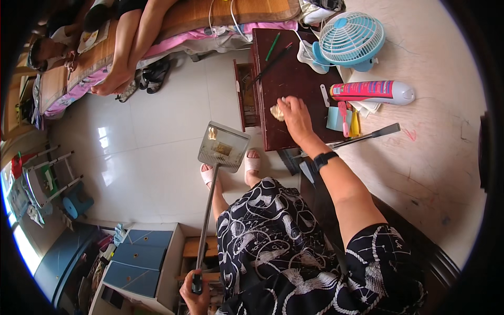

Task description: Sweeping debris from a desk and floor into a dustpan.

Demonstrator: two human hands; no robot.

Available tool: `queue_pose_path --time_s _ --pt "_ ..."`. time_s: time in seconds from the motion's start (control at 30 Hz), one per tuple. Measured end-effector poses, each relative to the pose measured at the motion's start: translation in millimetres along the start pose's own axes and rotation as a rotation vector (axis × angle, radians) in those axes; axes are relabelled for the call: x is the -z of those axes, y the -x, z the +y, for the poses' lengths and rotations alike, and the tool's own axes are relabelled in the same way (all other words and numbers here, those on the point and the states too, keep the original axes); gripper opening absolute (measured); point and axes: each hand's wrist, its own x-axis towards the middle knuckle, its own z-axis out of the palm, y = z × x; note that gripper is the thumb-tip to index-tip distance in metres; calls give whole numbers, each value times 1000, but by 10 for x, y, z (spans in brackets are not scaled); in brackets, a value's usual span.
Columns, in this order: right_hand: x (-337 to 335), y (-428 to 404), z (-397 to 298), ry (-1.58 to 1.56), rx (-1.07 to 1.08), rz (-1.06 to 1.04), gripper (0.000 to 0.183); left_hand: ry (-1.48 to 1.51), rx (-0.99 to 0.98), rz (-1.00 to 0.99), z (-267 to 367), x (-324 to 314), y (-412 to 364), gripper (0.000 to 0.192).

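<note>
My left hand (195,293) grips the black end of a long metal handle. That handle runs up to a grey, translucent dustpan (238,138), held above the floor by my feet. A small crumpled scrap (212,133) lies inside the pan. Over the dark red wooden cabinet (289,75), my right hand (295,118) holds a crumpled pale yellowish piece (277,113), perhaps paper or tissue. The cabinet's drawer (247,94) is pulled out. A green pencil (273,47) and a dark, thin stick (271,66) rest on the cabinet top.
A blue fan (350,39), a red spray can (372,91) and a pink plastic fork-like tool (343,118) are by the wall. A broom (289,160) leans behind the cabinet. Two people are on the bed (181,15), with dark sandals (155,78) below. Blue drawers (136,256) stand lower left.
</note>
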Motion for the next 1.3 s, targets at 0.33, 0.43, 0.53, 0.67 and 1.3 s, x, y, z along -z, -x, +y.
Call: queue_pose_path --time_s 0.33,0.43,0.53,0.67,1.3 --pt "79 -421 306 -197 -324 161 32 -239 -152 47 292 -36 -76 31" --pt "-19 -353 181 -150 -278 46 22 -235 -110 2 333 -27 -55 32" --pt "-50 82 -179 -101 -297 26 20 -224 -89 -10 364 -45 -1 32" --pt "-5 659 -872 -248 -300 -120 20 -204 -81 -42 215 -83 116 33" --pt "413 301 585 -121 -539 177 42 -255 -251 44 73 -163 326 32"
